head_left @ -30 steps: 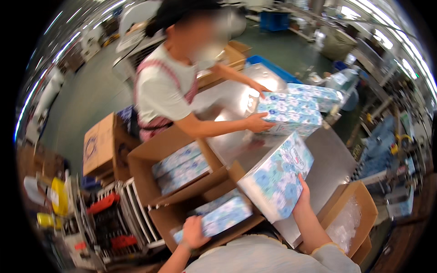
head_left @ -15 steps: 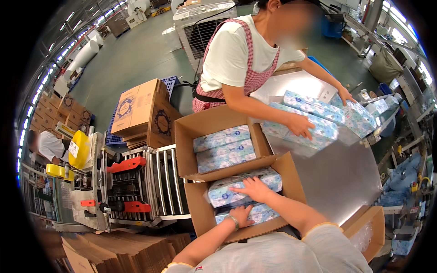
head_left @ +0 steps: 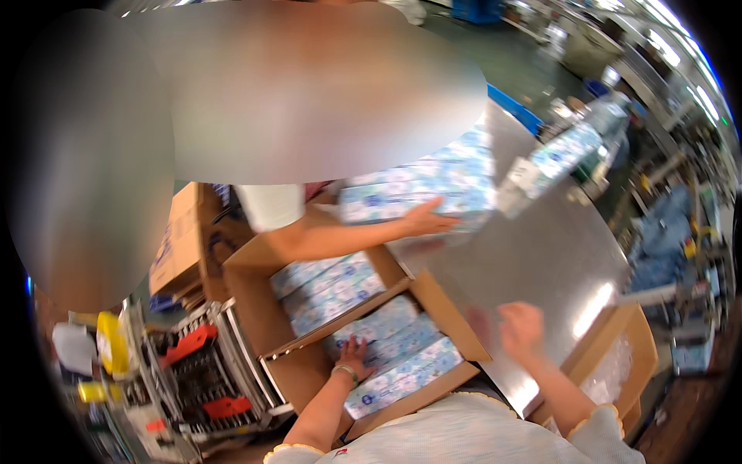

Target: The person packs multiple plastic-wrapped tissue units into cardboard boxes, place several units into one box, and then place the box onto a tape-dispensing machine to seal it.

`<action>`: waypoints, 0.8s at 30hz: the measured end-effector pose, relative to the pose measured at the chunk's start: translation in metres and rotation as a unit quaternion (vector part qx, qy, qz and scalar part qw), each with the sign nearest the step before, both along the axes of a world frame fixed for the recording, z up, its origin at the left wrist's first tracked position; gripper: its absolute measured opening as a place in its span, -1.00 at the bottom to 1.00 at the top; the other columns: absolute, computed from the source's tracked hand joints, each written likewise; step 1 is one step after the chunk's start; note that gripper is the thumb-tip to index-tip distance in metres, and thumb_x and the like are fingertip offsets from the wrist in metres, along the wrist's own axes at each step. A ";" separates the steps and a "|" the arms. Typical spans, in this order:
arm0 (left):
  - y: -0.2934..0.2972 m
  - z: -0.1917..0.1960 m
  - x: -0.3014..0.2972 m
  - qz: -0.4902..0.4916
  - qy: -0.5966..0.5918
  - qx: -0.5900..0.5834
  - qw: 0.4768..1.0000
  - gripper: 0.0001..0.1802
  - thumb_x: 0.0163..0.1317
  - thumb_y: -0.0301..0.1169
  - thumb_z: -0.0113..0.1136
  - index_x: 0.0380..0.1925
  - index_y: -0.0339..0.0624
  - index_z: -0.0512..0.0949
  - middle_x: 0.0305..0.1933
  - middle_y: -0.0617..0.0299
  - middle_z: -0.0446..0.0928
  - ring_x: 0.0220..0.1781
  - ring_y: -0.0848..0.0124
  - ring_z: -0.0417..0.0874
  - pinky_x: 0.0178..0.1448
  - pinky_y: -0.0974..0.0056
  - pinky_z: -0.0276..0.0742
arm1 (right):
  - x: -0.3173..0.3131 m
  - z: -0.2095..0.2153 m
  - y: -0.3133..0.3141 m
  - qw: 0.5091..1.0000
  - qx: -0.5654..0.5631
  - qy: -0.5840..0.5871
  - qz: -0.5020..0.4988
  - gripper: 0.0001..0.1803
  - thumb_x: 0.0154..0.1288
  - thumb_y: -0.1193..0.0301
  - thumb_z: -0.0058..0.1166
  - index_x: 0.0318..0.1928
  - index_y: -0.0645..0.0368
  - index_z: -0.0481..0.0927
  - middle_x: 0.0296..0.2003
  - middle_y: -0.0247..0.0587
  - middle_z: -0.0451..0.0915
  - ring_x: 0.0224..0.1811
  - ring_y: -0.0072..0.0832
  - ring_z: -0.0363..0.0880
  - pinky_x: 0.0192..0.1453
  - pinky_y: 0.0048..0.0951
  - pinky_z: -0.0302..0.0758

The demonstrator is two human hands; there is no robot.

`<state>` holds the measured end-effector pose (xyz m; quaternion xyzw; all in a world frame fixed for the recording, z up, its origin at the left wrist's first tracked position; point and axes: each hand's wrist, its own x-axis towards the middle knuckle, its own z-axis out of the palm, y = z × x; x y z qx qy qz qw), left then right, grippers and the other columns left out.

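My left hand [head_left: 353,358] lies flat on blue-and-white patterned soft packs [head_left: 402,352] inside the nearer open cardboard box [head_left: 297,371]. My right hand [head_left: 522,331] hovers with fingers apart over the shiny metal table [head_left: 541,255], holding nothing. A second open cardboard box [head_left: 247,278] behind it holds more of the same packs [head_left: 328,286]. Across the boxes a co-worker's hand [head_left: 425,220] rests on a stack of packs [head_left: 433,189] on the table.
A roller conveyor [head_left: 224,379] with red parts runs left of the boxes. A closed cardboard box [head_left: 182,243] stands behind it. A small box with clear plastic film [head_left: 618,363] sits at my right. More packs [head_left: 572,147] lie at the table's far end.
My right hand has left the packs in the near box and lifted over the metal table. The view has swung closer to the co-worker, whose hand still rests on the stack.
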<state>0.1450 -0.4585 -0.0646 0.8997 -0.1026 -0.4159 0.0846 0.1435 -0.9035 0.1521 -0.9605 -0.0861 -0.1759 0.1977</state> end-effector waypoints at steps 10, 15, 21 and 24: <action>-0.081 -0.029 0.044 -0.147 -0.231 -0.126 0.954 -0.06 0.11 -0.13 0.39 0.48 -0.21 0.27 0.60 -0.21 0.12 0.60 -0.19 0.11 0.62 -0.04 0.11 | -0.332 -0.124 -0.273 0.573 0.057 0.256 -0.776 -0.12 0.20 -0.14 0.27 0.30 0.31 0.49 0.15 0.27 0.59 0.33 0.12 0.47 0.41 -0.04 0.40; -0.122 -0.063 0.102 -0.270 -0.048 -0.067 0.959 -0.17 0.12 -0.12 0.42 0.38 -0.23 0.40 0.54 -0.21 0.25 0.58 -0.18 0.16 0.58 -0.04 0.17 | -0.298 -0.123 -0.222 0.639 0.062 0.218 -0.735 -0.16 0.20 0.04 0.29 0.41 0.19 0.39 0.11 0.20 0.65 0.20 0.11 0.60 0.31 -0.01 0.49; -0.114 -0.036 0.096 -0.045 -0.062 -0.296 0.952 -0.53 0.27 -0.22 0.32 0.08 -0.30 0.63 -0.04 -0.10 0.72 0.00 0.01 0.75 0.11 0.07 0.64 | -0.320 -0.112 -0.219 0.687 0.057 0.166 -0.705 -0.51 0.29 0.41 0.12 0.23 0.22 0.55 -0.25 0.04 0.76 -0.14 -0.08 0.74 0.00 -0.13 0.62; -0.090 -0.034 0.074 -0.007 -0.024 -0.312 0.950 -0.58 0.27 -0.26 0.33 0.04 -0.31 0.64 -0.07 -0.09 0.72 -0.07 0.10 0.78 0.01 0.10 0.66 | -0.335 -0.101 -0.222 0.724 0.077 0.083 -0.681 -0.64 0.33 0.51 0.08 0.12 0.27 0.63 -0.33 -0.02 0.76 -0.28 -0.21 0.76 -0.14 -0.19 0.63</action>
